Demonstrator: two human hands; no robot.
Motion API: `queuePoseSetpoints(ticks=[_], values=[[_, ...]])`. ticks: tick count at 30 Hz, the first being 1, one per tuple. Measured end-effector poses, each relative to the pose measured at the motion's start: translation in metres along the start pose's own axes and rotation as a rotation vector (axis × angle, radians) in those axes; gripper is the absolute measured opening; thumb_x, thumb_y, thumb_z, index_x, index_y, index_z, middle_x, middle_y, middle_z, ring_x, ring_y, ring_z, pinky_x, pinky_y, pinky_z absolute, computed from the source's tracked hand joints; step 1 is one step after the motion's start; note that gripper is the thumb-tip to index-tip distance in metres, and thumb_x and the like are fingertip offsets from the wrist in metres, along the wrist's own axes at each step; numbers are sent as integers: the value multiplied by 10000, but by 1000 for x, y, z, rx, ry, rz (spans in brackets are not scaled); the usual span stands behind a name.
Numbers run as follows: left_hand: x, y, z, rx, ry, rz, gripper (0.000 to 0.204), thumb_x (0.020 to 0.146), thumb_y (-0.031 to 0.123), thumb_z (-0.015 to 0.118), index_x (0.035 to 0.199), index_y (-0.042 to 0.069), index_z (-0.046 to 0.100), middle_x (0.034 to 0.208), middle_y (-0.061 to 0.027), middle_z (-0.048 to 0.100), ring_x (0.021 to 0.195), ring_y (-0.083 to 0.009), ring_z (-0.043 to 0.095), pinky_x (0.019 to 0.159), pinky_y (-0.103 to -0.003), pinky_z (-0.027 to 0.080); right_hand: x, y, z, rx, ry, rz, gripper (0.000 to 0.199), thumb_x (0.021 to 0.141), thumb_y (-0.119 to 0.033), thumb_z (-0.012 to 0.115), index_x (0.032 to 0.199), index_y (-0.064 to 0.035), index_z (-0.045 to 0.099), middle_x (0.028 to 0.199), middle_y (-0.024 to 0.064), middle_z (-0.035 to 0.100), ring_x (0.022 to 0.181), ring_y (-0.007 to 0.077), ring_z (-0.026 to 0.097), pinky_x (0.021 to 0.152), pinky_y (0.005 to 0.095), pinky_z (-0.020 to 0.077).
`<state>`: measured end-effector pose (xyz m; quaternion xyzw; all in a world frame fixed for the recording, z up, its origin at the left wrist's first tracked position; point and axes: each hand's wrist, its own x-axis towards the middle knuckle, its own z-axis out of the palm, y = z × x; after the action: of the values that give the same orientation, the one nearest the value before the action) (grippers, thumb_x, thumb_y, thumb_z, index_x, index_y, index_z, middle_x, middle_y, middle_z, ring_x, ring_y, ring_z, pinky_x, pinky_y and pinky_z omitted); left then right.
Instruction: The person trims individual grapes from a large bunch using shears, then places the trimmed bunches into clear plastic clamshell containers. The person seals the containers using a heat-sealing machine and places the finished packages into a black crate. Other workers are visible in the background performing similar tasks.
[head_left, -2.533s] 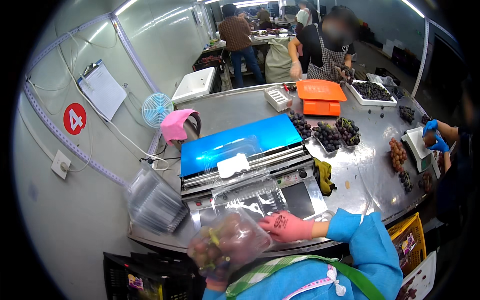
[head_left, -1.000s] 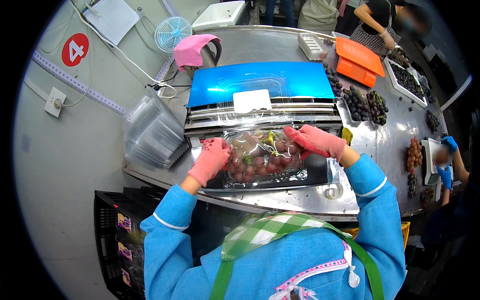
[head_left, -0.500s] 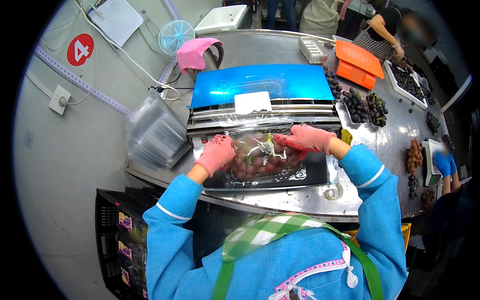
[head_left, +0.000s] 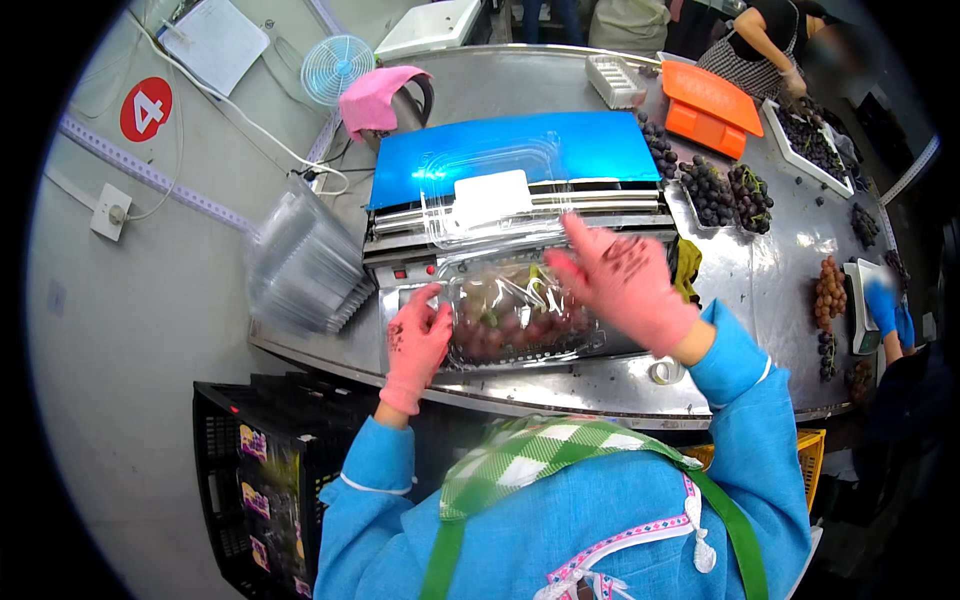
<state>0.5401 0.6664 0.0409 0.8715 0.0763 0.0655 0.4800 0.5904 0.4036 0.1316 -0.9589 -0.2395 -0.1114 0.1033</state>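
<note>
A steel table (head_left: 500,85) spreads beyond the person, and on its near side sits a wide machine with a blue cover (head_left: 600,150). A nested stack of clear trays (head_left: 305,265) leans to its left. The clear box of red grapes (head_left: 520,320) lies at the machine's front, directly before the person, its long axis running left to right, between the two pink-gloved hands. Past its far edge, a clear plastic shell (head_left: 540,158) lies over the cover's front edge, bearing a white label (head_left: 492,197).

The right hand (head_left: 630,285) is over the box's far right corner, index finger stretched up and leftward, thumb parted from it; it is the nearer hand to the shell and grips nothing visibly. The left hand (head_left: 415,345) stands at the box's left short end, fingers loosely bent and spread, with no clear hold.

Whether the left fingertips touch the box cannot be told. The right hand hides that corner and its own remaining fingers; glare on the plastic blurs the grapes and any join between box and shell.
</note>
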Motion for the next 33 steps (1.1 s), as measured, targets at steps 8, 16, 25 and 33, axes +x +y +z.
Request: queuePoseSetpoints(ticks=[8,16,25,33], values=[[-61,-10,-1,-543,-157,-510,227,947,313,563,949,87,539,692,-37,556,501,-121,554,428,-259,481,60,62,68,497,114,114,611,911,-463,563,1338,-47,428,1174,154,583,1028,264,598,798,370,490],[-57,-12,0,-724,-230,-548,296,969,357,487,920,68,522,783,-113,632,554,-177,617,477,-303,530,78,74,64,1574,-154,432,535,946,-483,475,1343,-124,468,1003,37,612,863,137,556,801,284,458],[-70,-8,-7,-762,-313,-457,456,959,500,456,1005,47,493,941,-159,655,663,-199,660,593,-336,577,-52,28,83,515,253,0,514,886,-217,590,1333,-36,412,1259,229,504,1094,407,508,950,449,417],[-63,-12,-13,-847,-385,-527,221,972,272,517,932,54,517,884,-139,657,644,-162,650,578,-315,568,-125,10,93,1694,-250,653,258,993,-276,488,1001,-23,538,889,110,655,799,189,659,682,302,557]])
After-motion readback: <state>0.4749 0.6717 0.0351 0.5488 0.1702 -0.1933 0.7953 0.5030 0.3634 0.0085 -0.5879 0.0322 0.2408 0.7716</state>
